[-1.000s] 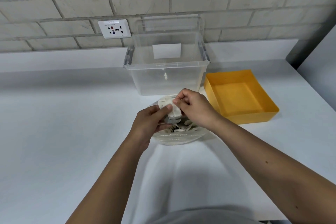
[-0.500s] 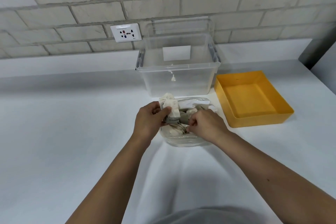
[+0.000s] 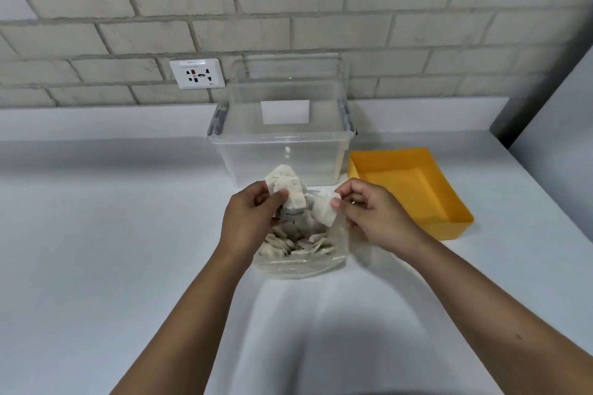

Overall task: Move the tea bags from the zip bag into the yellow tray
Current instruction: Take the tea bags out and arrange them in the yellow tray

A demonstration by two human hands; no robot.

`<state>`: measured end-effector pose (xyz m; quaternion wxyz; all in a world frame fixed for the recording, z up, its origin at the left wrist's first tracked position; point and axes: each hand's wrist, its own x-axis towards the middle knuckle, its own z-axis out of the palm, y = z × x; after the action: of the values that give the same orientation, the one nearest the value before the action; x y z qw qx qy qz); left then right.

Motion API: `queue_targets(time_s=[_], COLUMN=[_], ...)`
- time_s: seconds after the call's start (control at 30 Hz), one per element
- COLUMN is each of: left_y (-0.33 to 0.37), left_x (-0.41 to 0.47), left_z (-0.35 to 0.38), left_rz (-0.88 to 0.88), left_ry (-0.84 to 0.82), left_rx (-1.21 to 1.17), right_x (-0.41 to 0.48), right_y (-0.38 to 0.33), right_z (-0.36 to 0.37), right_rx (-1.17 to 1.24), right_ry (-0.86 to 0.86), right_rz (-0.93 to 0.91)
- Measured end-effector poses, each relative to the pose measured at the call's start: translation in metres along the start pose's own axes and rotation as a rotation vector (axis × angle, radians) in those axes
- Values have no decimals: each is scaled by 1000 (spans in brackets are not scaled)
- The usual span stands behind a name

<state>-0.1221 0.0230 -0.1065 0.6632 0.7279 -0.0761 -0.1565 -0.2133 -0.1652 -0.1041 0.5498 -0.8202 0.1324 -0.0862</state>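
Clear plastic zip bag (image 3: 298,263) is lying on the white surface (image 3: 112,234), holding many pale, flat tea bags (image 3: 300,244). The left hand (image 3: 253,221) is gripping a bunch above it; the right hand (image 3: 375,218) fingers (image 3: 349,192) are pinching one. The yellow tray (image 3: 455,218) is sitting just right.

Clear bin (image 3: 282,151) stands just beside yellow tray (image 3: 455,221).
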Motion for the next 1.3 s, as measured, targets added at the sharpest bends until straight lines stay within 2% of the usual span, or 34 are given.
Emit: queue_targets(time_s=[0.2,0.37,0.53,0.7,0.93,1.3], left_y=[10,6,3,2,-2,-14], left_x=[14,26,36,41,48,52], left_z=[46,76,92,90,90,90], left_rz=[13,-10,-38,-63,-120,-152], left_ry=[-48,-56,-85,-77,-104,-139], left_rx=[-56,-34,-29,-58,-87,-116], right_x=[20,56,103,138,155,155], right_y=[20,48,83,96,108,115], right_z=[-73,-105,-106,-92,-79,-66], right_rx=[-20,-241,-466,-436,-553,-581], right_ry=[98,103,79,-44,222,332], right_rz=[5,18,86,132,122,117])
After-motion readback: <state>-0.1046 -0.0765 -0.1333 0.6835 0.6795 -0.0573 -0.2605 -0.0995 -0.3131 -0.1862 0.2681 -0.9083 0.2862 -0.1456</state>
